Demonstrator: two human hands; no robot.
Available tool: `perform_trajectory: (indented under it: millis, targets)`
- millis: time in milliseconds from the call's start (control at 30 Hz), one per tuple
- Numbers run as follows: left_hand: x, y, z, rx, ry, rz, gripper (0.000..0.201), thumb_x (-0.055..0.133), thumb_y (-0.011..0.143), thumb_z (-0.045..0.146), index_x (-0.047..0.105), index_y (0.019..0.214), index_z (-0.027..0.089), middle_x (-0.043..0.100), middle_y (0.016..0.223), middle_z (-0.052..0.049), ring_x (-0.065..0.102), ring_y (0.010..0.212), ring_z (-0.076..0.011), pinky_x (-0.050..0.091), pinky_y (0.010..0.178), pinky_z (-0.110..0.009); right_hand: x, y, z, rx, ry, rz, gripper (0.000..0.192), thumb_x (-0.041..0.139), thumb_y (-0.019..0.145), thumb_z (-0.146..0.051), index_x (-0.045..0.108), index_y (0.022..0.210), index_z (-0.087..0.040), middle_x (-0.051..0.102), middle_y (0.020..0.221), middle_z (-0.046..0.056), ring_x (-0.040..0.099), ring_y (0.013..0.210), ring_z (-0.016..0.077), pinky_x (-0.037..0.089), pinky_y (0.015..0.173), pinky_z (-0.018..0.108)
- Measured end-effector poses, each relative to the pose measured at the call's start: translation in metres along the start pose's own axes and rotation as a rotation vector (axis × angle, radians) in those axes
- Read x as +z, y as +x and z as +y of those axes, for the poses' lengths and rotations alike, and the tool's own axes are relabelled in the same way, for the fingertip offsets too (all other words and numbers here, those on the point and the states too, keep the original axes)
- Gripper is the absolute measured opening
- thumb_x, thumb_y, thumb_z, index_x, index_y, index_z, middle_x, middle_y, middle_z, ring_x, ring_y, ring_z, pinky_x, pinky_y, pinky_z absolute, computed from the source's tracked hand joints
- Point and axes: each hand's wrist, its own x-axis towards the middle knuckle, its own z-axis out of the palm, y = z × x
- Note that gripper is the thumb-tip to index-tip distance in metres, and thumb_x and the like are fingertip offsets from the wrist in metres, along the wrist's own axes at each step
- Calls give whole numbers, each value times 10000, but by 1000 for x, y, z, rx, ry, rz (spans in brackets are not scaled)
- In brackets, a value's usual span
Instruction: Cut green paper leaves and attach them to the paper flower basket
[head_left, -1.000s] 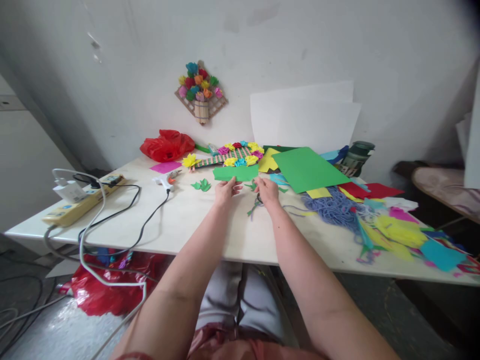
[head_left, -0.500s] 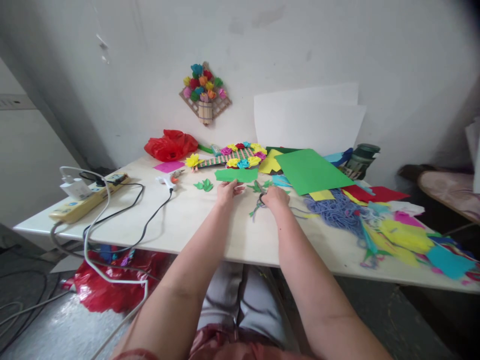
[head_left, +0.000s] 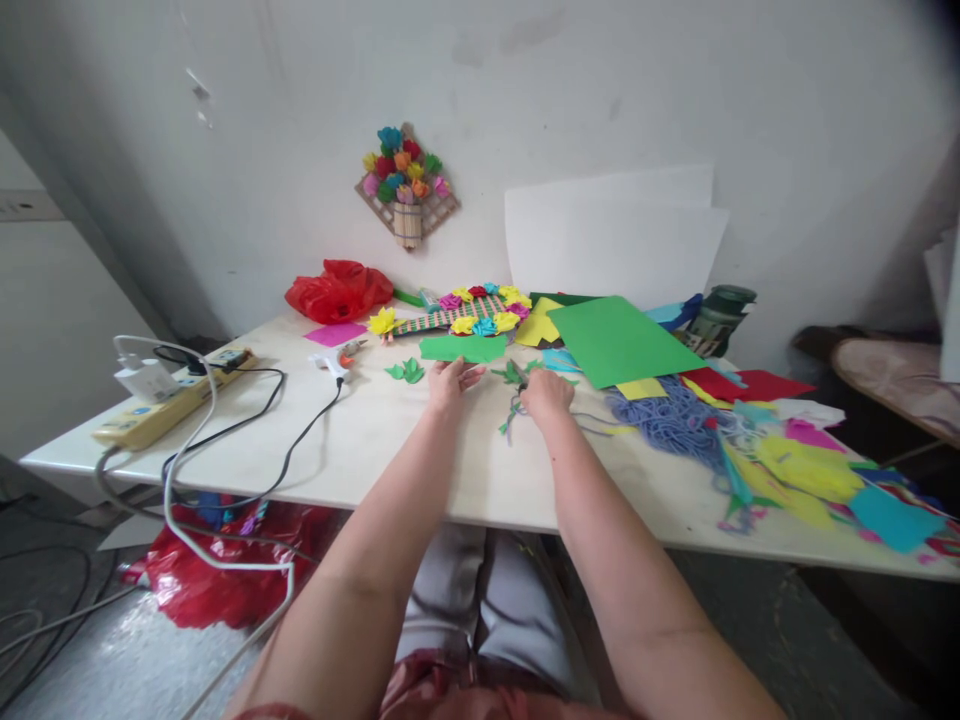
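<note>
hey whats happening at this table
A person sits at a white table strewn with coloured paper. Their left hand holds a small green paper strip by its near edge. Their right hand is closed over scissors, mostly hidden, beside small green cut leaf shapes. A large green sheet and blue yarn lie to the right.

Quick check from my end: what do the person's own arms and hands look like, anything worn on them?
Both forearms are bare right up to the bottom edge of the picture, with no sleeves showing. The left hand and right hand wear no gloves. No watch or bracelet shows on either wrist; the hands are too small in the picture to tell about rings.
</note>
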Motion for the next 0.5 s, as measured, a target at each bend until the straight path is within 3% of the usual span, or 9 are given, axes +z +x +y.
perform_trajectory:
  millis: [233,500]
  targets:
    - [1,4,-1,16,-9,34,101,556,826,143,465,784,131,657,710,-68,691,691,-167,529,717,-284,2,3,5,5,83,0,322,552,768,-179,666,1069,-191,670,1072,143,630,999,257,469,772,322]
    - [-1,5,0,1,-42,50,145,583,827,192,467,761,135,659,720,-74,693,762,-171,531,757,-282,9,11,10,30,295,102,387,556,787,-221,605,1170,-201,667,1100,115,614,1022,246,471,796,323]
